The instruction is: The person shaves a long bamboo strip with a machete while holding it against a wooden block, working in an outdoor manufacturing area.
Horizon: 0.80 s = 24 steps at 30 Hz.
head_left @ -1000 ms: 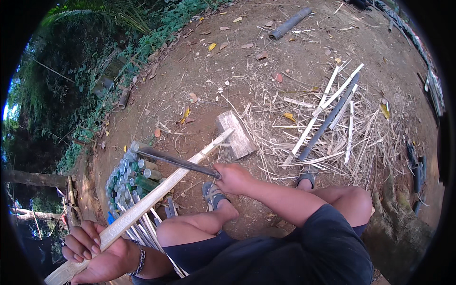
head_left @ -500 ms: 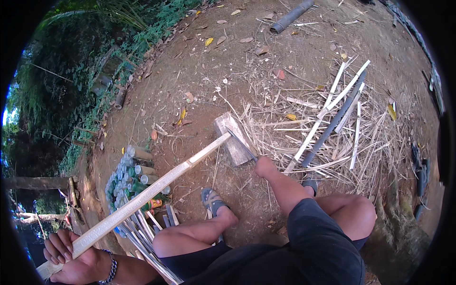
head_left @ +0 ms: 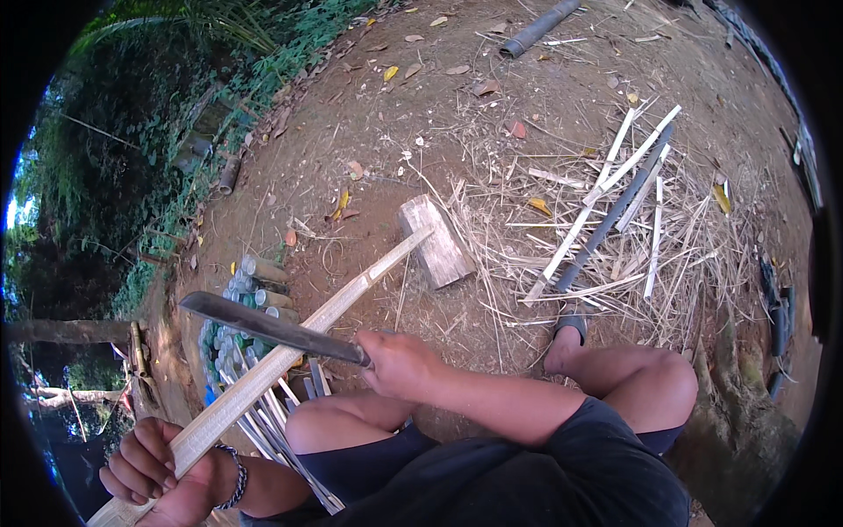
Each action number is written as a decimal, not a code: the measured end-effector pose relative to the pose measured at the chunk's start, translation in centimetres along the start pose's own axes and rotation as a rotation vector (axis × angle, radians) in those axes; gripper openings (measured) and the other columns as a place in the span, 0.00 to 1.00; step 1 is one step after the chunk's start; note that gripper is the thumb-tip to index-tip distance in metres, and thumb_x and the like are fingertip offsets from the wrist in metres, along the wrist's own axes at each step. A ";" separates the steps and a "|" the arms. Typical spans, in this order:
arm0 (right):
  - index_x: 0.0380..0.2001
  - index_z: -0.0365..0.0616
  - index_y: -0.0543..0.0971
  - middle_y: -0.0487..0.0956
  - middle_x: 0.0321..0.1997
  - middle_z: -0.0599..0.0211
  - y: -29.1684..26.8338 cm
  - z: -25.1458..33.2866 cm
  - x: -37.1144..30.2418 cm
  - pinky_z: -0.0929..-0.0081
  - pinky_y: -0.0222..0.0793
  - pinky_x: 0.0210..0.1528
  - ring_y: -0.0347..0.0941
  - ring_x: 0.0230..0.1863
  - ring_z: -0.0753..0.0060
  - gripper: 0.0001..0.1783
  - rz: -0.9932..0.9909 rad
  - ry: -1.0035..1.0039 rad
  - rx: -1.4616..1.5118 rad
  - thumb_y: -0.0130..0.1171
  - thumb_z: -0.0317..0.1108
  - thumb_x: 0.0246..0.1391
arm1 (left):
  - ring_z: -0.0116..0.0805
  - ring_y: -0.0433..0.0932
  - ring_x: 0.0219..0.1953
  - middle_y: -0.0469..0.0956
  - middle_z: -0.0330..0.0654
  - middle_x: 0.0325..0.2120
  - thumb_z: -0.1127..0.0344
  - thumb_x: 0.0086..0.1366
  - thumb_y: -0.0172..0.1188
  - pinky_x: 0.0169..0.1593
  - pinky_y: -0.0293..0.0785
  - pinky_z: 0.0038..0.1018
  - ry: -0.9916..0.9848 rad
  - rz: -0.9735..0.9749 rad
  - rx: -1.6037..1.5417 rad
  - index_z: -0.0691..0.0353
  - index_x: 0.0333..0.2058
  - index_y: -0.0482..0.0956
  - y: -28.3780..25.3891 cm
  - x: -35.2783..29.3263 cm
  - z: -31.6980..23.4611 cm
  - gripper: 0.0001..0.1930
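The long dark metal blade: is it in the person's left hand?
No, the right hand grips the long dark metal blade, while the left hand holds the long pale woody strip.

Directly ahead of the right hand point(head_left: 395, 362), room opens over brown earth point(head_left: 435, 318) as far as the wooden block point(head_left: 443, 256), which stands in the way, while forward-right a hand could pass above the scattered shavings point(head_left: 689, 250). The machete point(head_left: 272, 329) and the pale strip point(head_left: 224, 411) cross to its left, closing the way toward the clustered bottles point(head_left: 268, 299). Between that hand and the left hand point(head_left: 162, 470), the left knee point(head_left: 338, 423) and a bundle of slats point(head_left: 263, 423) intrude.
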State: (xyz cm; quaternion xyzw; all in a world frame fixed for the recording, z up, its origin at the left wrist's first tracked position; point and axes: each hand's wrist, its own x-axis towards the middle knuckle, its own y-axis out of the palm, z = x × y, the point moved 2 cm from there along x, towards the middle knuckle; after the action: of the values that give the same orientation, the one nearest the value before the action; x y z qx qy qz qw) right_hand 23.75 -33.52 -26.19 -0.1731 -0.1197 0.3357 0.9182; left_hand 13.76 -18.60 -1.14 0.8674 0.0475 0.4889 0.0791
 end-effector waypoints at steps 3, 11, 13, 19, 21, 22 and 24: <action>0.34 0.39 0.70 0.77 0.27 0.45 0.3 -8.4 0.1 0.50 0.71 0.37 0.76 0.33 0.41 0.13 -0.106 0.290 -0.052 0.57 0.33 0.46 | 0.20 0.57 0.13 0.59 0.28 0.11 0.31 0.57 0.53 0.24 0.51 0.20 0.035 -0.061 0.025 0.50 0.19 0.59 0.7 -0.5 0.1 0.28; 0.36 0.38 0.71 0.78 0.30 0.45 -0.1 -4.4 -1.0 0.51 0.71 0.40 0.76 0.35 0.41 0.13 -0.008 0.215 -0.076 0.56 0.32 0.48 | 0.19 0.57 0.14 0.58 0.27 0.11 0.38 0.54 0.63 0.24 0.51 0.20 0.046 -0.091 -0.028 0.49 0.20 0.60 2.4 -1.6 1.1 0.26; 0.37 0.39 0.71 0.78 0.30 0.45 0.3 -12.3 0.1 0.51 0.71 0.40 0.77 0.35 0.42 0.13 -0.114 0.442 -0.111 0.56 0.32 0.47 | 0.18 0.57 0.13 0.59 0.27 0.12 0.44 0.54 0.67 0.24 0.51 0.18 0.106 -0.201 0.080 0.50 0.22 0.59 2.7 -0.9 1.7 0.26; 0.38 0.36 0.72 0.78 0.30 0.44 -1.0 -4.3 -0.1 0.51 0.71 0.39 0.77 0.35 0.42 0.14 0.027 0.181 -0.067 0.56 0.32 0.48 | 0.19 0.57 0.16 0.58 0.28 0.13 0.40 0.53 0.65 0.24 0.51 0.19 0.029 -0.128 0.037 0.50 0.21 0.59 0.6 -0.5 1.1 0.26; 0.38 0.35 0.72 0.79 0.30 0.44 -0.6 -8.8 0.9 0.51 0.72 0.40 0.77 0.35 0.44 0.13 -0.038 0.255 -0.099 0.56 0.31 0.48 | 0.19 0.57 0.16 0.58 0.28 0.13 0.40 0.53 0.65 0.24 0.51 0.19 0.022 -0.129 0.027 0.50 0.20 0.59 0.9 0.1 1.4 0.26; 0.37 0.35 0.72 0.79 0.30 0.45 -0.6 -13.6 1.5 0.52 0.72 0.40 0.77 0.35 0.44 0.13 -0.065 0.356 -0.095 0.56 0.31 0.48 | 0.20 0.57 0.16 0.58 0.28 0.13 0.40 0.53 0.64 0.24 0.52 0.19 0.020 -0.132 0.032 0.50 0.20 0.59 1.0 0.5 1.7 0.26; 0.37 0.36 0.72 0.79 0.31 0.46 -0.4 -15.9 2.5 0.52 0.73 0.40 0.78 0.36 0.45 0.12 -0.048 0.459 -0.106 0.55 0.29 0.49 | 0.20 0.57 0.15 0.59 0.28 0.13 0.38 0.54 0.62 0.25 0.52 0.20 0.031 -0.124 0.044 0.50 0.20 0.59 0.3 0.9 1.7 0.26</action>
State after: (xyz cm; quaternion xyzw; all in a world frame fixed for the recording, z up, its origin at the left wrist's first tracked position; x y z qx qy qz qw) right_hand 31.19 -35.96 -40.28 -0.2898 0.0708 0.2587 0.9187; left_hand 15.68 -18.93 -1.16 0.8566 0.1134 0.4954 0.0893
